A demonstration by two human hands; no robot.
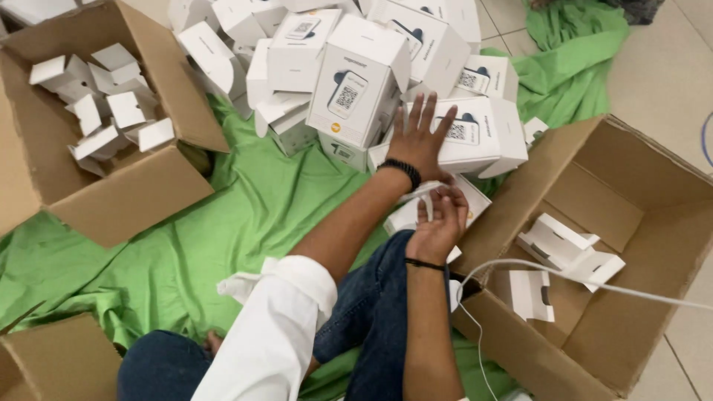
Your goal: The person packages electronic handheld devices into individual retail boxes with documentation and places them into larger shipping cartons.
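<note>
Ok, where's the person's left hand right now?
In the head view, the left hand lies flat, fingers spread, on a white box at the near edge of the box pile, just above the right hand and left of the right-side cardboard box.

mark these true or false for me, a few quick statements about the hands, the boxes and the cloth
1. The left hand lies spread on a white box. True.
2. The right hand grips scissors. False: it holds a white box piece by the knee.
3. The cloth on the floor is red. False: it is green.
4. The carton at right holds white card inserts. True.
5. The carton at left holds nothing. False: small white pieces fill it.
</note>
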